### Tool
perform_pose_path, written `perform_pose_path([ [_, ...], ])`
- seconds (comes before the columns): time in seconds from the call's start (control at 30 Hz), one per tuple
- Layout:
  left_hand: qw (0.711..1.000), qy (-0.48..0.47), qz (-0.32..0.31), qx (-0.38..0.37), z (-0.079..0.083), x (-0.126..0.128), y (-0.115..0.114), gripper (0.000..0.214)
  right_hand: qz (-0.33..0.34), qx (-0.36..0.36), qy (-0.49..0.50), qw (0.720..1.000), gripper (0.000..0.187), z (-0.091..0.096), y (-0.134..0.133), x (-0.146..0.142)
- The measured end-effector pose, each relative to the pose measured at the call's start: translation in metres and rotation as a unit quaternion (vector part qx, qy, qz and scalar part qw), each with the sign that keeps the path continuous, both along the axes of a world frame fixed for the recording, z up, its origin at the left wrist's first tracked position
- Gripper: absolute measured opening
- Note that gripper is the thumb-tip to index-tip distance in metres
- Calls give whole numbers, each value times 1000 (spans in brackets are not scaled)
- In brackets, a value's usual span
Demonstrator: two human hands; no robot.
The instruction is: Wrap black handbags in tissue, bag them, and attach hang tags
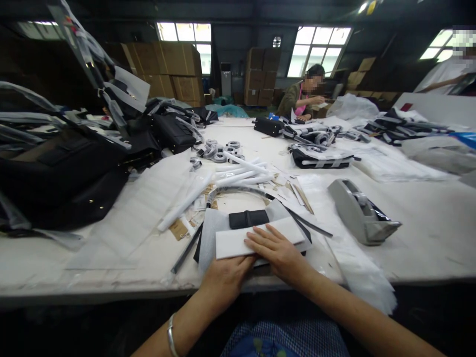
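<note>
A black handbag [197, 253] lies flat before me at the table edge, its handle [241, 189] wrapped in clear film. Over the bag is a thin white foam sheet [208, 233], with a small black flap [248, 218] showing above a folded white foam pad [232, 242]. My right hand [277, 250] rests flat on the pad, fingers stretched out. Against the pad's near edge, my left hand [226, 277] is closed with its fingers bent; their tips are partly hidden beside my right hand.
A grey tape dispenser [359, 213] stands at right beside thin white sheets [334, 238]. White foam tubes [241, 173] and film-wrapped rolled straps [219, 151] lie beyond the bag. Black bags [55, 173] crowd the left. A co-worker [303, 96] sits across the table.
</note>
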State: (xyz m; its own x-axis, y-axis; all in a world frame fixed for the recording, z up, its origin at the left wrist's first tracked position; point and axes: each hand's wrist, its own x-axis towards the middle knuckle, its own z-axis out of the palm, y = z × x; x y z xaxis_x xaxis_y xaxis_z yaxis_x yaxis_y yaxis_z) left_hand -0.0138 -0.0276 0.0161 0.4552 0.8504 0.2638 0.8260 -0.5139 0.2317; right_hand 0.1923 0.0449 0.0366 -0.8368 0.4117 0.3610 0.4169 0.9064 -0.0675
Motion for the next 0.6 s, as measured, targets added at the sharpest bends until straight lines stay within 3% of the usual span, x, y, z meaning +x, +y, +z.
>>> perform_pose_path([
  [0.3, 1000, 0, 0, -7, -2, 1, 0, 44, -19, -70, 1, 997, 64, 1, -4, -13],
  [0.4, 1000, -14, -5, 13, -3, 1, -1, 38, -20, -104, 14, 994, 53, 9, -7, -9],
  [0.5, 996, -59, -16, 66, -3, 1, -5, 26, -24, -124, 30, 992, 43, 15, -8, -6],
  [0.6, 979, -125, -28, 160, 8, 2, -13, 23, -25, -137, 28, 990, 43, 11, -8, -5],
])
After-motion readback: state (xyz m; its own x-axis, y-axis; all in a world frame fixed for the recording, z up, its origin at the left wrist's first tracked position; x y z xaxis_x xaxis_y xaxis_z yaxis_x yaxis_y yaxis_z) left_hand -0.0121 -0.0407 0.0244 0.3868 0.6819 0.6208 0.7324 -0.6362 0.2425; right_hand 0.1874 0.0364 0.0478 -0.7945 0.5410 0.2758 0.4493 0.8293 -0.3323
